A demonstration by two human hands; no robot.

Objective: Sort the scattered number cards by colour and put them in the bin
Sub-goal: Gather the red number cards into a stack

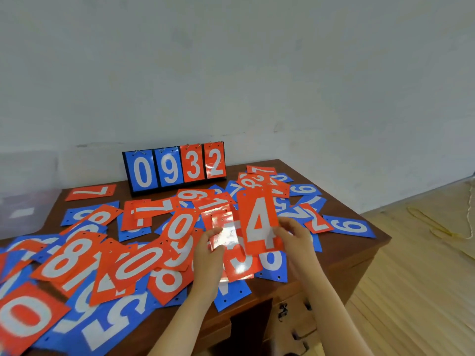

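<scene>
Several red and blue number cards lie scattered over a brown wooden table [354,255]. My right hand [295,236] pinches a red card with a white 4 [258,222] by its lower right corner and holds it upright above the pile. My left hand [208,249] grips a glossy red card [222,229] just left of the 4; glare hides its number. A translucent plastic bin [24,199] stands off the table's far left corner.
A black flip scoreboard [174,168] showing 0 9 in blue and 3 2 in red stands at the table's back edge. Wooden floor [421,291] lies to the right, with a yellow cord [442,227] on it. A pale wall rises behind.
</scene>
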